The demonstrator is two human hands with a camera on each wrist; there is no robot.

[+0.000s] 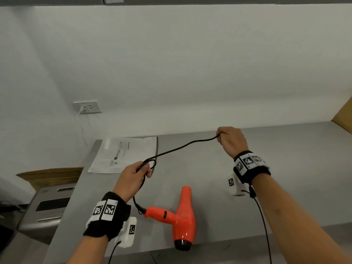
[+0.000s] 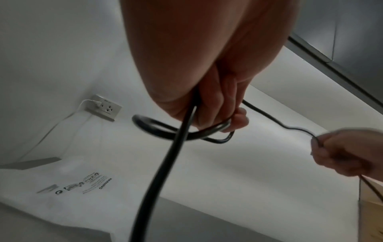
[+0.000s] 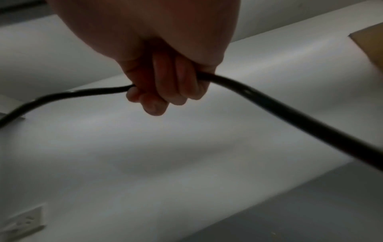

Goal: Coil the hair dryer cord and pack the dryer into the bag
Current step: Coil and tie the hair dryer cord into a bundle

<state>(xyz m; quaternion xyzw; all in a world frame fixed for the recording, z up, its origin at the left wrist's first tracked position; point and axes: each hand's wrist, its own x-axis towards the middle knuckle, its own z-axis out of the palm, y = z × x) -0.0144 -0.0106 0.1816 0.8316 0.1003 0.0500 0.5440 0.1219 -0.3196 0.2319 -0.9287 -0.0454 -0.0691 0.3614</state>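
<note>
An orange hair dryer (image 1: 181, 216) lies on the grey table (image 1: 295, 178) near its front edge, nozzle toward me. Its black cord (image 1: 182, 146) rises from the handle into my left hand (image 1: 133, 178), which grips a small loop of cord (image 2: 178, 131) above the table. From there the cord runs up and right to my right hand (image 1: 230, 140), whose curled fingers (image 3: 165, 91) grip it. The cord (image 3: 290, 117) passes on out of that fist. A flat white bag (image 1: 123, 155) with black print lies at the table's back left, behind my left hand.
A wall socket (image 1: 87, 107) with a white plug and cable sits on the white wall at left. Cardboard (image 1: 342, 117) shows at the far right edge, more cardboard (image 1: 51, 176) and a grey appliance (image 1: 47, 206) stand left of the table.
</note>
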